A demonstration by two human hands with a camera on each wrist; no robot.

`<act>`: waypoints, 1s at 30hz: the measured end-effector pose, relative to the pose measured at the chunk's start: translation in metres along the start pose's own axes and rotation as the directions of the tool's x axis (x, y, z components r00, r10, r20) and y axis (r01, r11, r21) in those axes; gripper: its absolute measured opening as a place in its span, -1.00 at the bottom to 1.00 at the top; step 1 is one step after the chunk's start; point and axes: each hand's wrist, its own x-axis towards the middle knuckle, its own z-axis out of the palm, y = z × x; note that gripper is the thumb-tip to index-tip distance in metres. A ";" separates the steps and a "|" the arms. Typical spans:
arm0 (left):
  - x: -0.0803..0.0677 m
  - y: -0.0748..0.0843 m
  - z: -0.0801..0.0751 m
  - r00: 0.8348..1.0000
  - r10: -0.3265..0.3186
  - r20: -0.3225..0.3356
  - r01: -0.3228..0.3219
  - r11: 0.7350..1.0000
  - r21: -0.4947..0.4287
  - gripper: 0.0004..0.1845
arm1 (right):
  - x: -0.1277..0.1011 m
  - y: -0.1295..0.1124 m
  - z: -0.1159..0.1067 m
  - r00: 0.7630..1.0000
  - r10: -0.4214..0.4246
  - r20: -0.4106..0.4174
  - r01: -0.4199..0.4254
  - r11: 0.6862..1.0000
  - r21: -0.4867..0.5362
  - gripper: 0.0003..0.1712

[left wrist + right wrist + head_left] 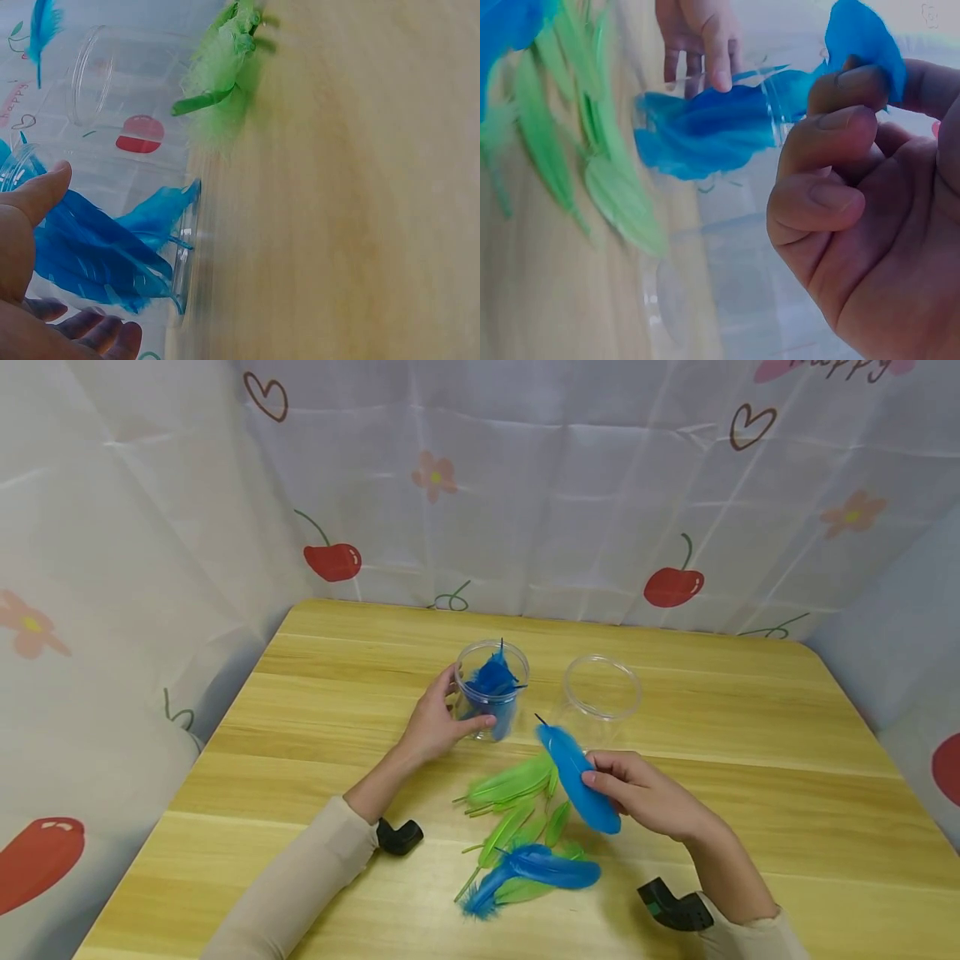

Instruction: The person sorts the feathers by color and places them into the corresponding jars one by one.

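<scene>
Left hand [433, 725] grip wrapped round jar [491, 690] of blue feathers on surface [750, 760], right hand [645, 793] grip pinching blue feather [577, 768] above green feathers [510, 785], empty jar [602, 689] behind.

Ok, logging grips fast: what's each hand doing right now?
Left hand: grips the jar of blue feathers.
Right hand: pinches a blue feather.
</scene>
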 end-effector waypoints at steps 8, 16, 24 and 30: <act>-0.001 0.000 -0.001 1.000 0.013 0.002 -0.013 1.000 -0.003 0.07 | 0.013 -0.010 0.000 0.992 -0.049 -0.112 0.042 0.997 -0.063 -0.74; 0.000 -0.001 -0.001 1.000 0.013 0.006 -0.013 1.000 -0.004 0.06 | 0.028 -0.020 0.006 0.974 -0.155 -0.164 0.155 0.988 -0.013 -0.67; -0.001 0.000 -0.001 1.000 -0.001 0.006 0.001 1.000 -0.009 0.05 | 0.046 -0.031 0.012 0.964 -0.136 -0.229 0.152 0.987 0.050 -0.64; -0.001 -0.001 -0.001 1.000 0.017 0.008 -0.017 1.000 -0.023 0.04 | 0.070 -0.034 0.018 0.930 0.020 -0.367 0.057 0.978 0.199 -0.62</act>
